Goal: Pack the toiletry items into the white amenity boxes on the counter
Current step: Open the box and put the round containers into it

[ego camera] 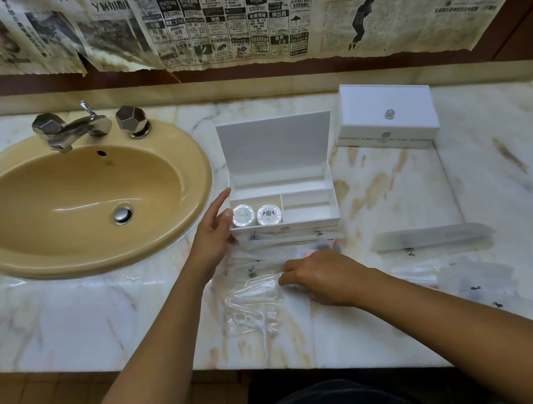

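Beside rectangular white box (280, 196), crinkled clear packets (254, 292).

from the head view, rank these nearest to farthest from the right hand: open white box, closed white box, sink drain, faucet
From the right hand:
1. Open white box, just beyond the hand on the counter.
2. Closed white box, farther back and to the right.
3. Sink drain, to the left in the basin.
4. Faucet, at the sink's back rim, far left.

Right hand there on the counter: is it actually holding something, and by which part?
The right hand pinches a clear plastic packet by its right edge. The left hand holds nothing; its straight fingers touch the open white box.
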Tool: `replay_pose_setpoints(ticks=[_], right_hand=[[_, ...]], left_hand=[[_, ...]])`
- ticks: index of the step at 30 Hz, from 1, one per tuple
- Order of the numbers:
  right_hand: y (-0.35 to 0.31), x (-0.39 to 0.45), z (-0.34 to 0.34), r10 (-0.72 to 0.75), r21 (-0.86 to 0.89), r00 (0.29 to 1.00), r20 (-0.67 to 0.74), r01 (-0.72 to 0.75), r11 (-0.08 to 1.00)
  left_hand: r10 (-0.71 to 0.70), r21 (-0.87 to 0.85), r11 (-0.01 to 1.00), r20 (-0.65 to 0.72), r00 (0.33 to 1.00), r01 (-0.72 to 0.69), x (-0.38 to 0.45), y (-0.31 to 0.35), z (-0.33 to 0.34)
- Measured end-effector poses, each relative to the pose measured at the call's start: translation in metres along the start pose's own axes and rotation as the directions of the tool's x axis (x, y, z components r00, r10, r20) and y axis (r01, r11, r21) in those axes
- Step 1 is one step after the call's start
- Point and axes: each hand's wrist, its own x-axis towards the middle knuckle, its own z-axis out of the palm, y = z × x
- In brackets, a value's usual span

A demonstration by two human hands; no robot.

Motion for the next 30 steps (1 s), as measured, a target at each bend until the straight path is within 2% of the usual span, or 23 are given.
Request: replay_pose_setpoints(ticks=[4,7,10,13,18,25,30], right_hand=[[0.001,-0.002,-0.003,-0.030,0.026,0.999,-0.016,0.030,0.999],[0.002,0.001,0.000,0.040,0.255,0.999,-0.027,-0.032,0.966],[0.003,0.003,-0.011,0.150,0.480,0.988,-0.040,-0.113,0.870],[0.005,0.004,-0.035,0.179,0.595,0.977,-0.115,-0.077,0.800],[0.011,0.015,-0.056,0.277,0.635,0.925,-0.258,-0.054,0.771],[0.015,0.041,-0.077,0.449,0.586,0.785,-0.426,-0.138,0.798],[0.018,0.057,-0.072,0.450,0.491,0.812,-0.373,-0.238,0.838]], left_hand=[[-0.005,0.009,1.000,-0.003,1.000,0.005,0.000,0.000,-0.001],[0.005,0.004,1.000,-0.002,1.000,-0.005,0.000,0.000,0.000],[0.011,0.006,1.000,-0.008,1.000,-0.011,0.000,0.001,0.001],[0.010,-0.001,1.000,0.000,1.000,-0.010,-0.001,0.000,0.000],[0.005,0.000,1.000,0.008,1.000,-0.005,0.000,0.000,0.000],[-0.007,-0.002,1.000,0.019,1.000,0.007,0.002,-0.003,-0.002],[-0.006,-0.001,1.000,0.016,1.000,0.006,0.002,-0.004,-0.002]])
